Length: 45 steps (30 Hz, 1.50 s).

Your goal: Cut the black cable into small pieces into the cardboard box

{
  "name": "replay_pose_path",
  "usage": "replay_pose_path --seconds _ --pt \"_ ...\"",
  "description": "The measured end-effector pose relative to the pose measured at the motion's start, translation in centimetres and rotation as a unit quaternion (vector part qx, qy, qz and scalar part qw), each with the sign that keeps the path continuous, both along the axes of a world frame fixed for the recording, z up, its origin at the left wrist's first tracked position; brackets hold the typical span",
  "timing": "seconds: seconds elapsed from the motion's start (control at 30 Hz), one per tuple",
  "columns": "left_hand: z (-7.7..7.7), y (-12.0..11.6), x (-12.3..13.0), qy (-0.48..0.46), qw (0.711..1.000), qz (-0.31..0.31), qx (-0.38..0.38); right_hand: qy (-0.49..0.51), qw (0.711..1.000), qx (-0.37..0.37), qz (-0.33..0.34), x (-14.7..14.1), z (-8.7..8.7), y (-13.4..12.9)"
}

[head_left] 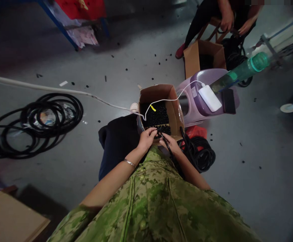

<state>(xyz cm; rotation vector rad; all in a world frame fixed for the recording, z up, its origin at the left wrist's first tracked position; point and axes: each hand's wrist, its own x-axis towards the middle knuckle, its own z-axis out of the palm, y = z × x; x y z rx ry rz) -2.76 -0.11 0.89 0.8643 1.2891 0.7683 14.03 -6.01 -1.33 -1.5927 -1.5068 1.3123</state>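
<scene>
Above the near edge of an open cardboard box [176, 116], my two hands are close together. A black hose or rubber strip [165, 140] runs up through the closed fingers of my right hand [172, 144]. My left hand [146, 138] is pinched at the tip of that strip; whatever small dark thing lies between its fingertips is too small to make out. Many small black pieces [156, 114] fill the box below. A black coil [203, 153] of similar material lies on the floor to the right, by a red bag [198, 132].
A white cable [93, 97] crosses over the box to a white power bank [210, 97] on a purple stool [202, 107], beside a green bottle [242, 72]. More black coils [52, 116] lie left. A co-worker's hands [227, 21] are above another box [191, 60].
</scene>
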Motion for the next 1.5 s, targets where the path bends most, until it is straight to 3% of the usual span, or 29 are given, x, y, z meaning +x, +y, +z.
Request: replay_pose_path --seconds 0.3,0.63,0.87,1.17,1.5 --pt "0.2 -0.1 0.0 0.007 0.999 -0.030 0.015 0.006 1.000 -0.012 -0.003 -0.4 0.2 0.1" --pt "0.1 0.4 0.2 -0.008 1.000 -0.008 -0.022 -0.093 0.995 0.037 0.028 0.2 1.3 0.2" --pt "-0.4 0.6 0.4 0.000 0.999 -0.004 -0.046 -0.154 0.987 0.030 0.019 0.1 1.2 -0.8" --pt "0.4 -0.1 0.7 -0.035 0.996 -0.008 -0.083 -0.172 0.985 0.029 -0.015 -0.8 0.7 -2.0" --pt "-0.7 -0.6 0.7 0.015 0.999 -0.023 -0.037 -0.206 0.978 0.027 0.009 0.1 1.1 -2.0"
